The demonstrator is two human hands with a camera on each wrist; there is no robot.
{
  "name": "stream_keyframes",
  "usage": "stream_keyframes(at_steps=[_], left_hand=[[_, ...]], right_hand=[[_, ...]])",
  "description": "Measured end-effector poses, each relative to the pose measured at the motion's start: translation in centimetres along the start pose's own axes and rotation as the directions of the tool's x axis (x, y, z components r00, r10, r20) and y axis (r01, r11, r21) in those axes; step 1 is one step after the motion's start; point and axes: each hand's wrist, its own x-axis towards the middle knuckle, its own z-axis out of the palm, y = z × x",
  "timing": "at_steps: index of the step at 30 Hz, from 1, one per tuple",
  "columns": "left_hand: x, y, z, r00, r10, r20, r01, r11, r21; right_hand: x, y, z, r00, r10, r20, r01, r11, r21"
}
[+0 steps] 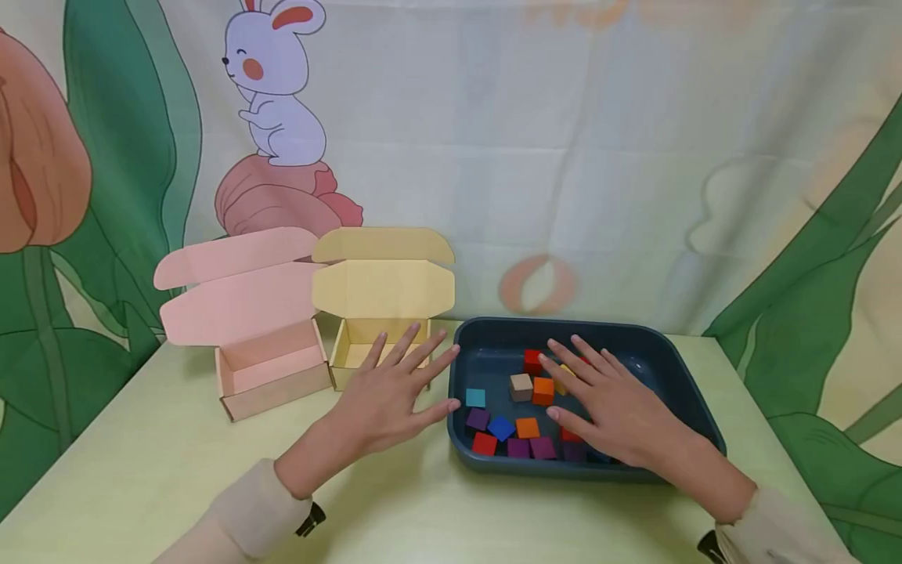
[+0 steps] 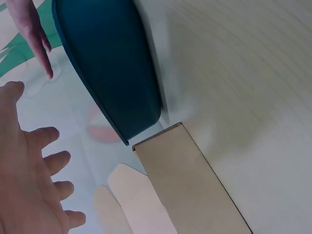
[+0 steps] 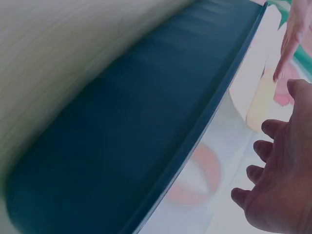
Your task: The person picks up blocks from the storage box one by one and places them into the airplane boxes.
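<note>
My left hand [image 1: 391, 395] hovers with spread fingers in front of the yellow box [image 1: 384, 290], just left of the dark blue tray [image 1: 486, 333]. Over the tray's right half is my right hand [image 1: 620, 403], fingers also spread, holding nothing. Inside the tray lie several small coloured cubes, among them a plain wood cube [image 1: 521, 387], an orange cube [image 1: 543, 391], a light blue cube [image 1: 475, 398] and a blue cube [image 1: 502, 428]. The right hand hides some of them. In both wrist views the palms are bare, apart from the tray's outer wall [image 2: 107, 63].
A pink box [image 1: 275, 399] with its lid raised stands left of the yellow box, whose lid is up too. Behind the pale table [image 1: 395, 517] hangs a cloth [image 1: 634, 157] printed with a rabbit and plants.
</note>
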Motion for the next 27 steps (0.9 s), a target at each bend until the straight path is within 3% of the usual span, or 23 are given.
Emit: stream_keyframes(at_steps=[6,12,16,20,21,23,25,27], left_hand=[[0.4,0.6,-0.1,0.999,0.012,0.044,-0.011,0.999,-0.033],[0.8,1.2,-0.3,0.997,0.015,0.074,-0.012,0.999,-0.039],[1.2,1.6,-0.4,0.996,0.022,0.091,-0.018,0.999,-0.040],[1.5,1.9,-0.6,0.993,0.021,0.112,-0.017,0.999,-0.040],[1.6,1.9,-0.6,0.993,0.021,0.120,-0.016,0.999,-0.042],[1.7,2.1,-0.7,0.990,0.024,0.136,-0.018,0.999,-0.047],[2.0,2.2,-0.8,0.988,0.028,0.154,-0.020,0.998,-0.055],[2.3,2.3,-0.8,0.985,0.037,0.166,-0.028,0.998,-0.059]], right_hand=[[-1.4,2.4,-0.9,0.996,0.085,0.017,-0.086,0.996,0.031],[-3.4,6.0,-1.8,0.977,0.207,0.045,-0.211,0.972,0.100],[-4.8,8.8,-1.8,0.949,0.312,0.049,-0.316,0.938,0.145],[-6.1,11.6,-1.5,0.906,0.410,0.110,-0.424,0.875,0.233],[-6.5,12.2,-1.5,0.891,0.427,0.152,-0.453,0.845,0.285],[-7.3,13.5,-1.3,0.858,0.445,0.256,-0.514,0.750,0.417],[-8.0,14.4,-1.0,0.823,0.439,0.360,-0.567,0.615,0.547],[-8.6,15.2,-0.7,0.796,0.408,0.446,-0.601,0.456,0.656]])
